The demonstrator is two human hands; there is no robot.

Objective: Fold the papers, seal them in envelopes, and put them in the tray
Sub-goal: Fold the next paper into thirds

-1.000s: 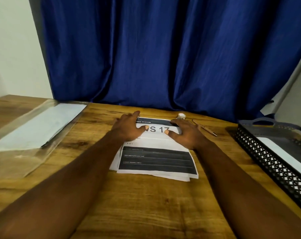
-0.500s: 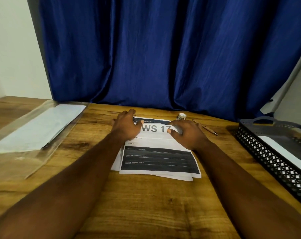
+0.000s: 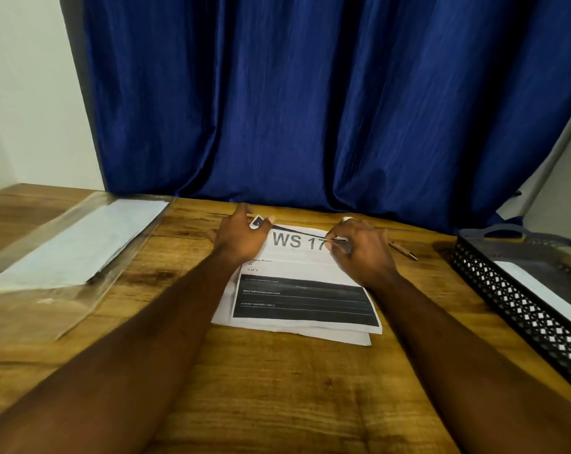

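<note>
A small stack of printed papers lies in the middle of the wooden table, the top sheet reading "WS 17" above a black block. My left hand pinches the far left corner of the top sheet. My right hand pinches its far edge on the right. That far edge is lifted off the stack and curls toward me. White envelopes in a clear plastic sleeve lie at the left. The black mesh tray stands at the right with a white envelope inside.
A pen lies on the table just right of my right hand. A small white cap-like object sits behind my right hand. A blue curtain hangs along the table's far edge.
Both hands went from pressing flat on the top of the sheet to pinching its far edge, which has come up off the stack.
</note>
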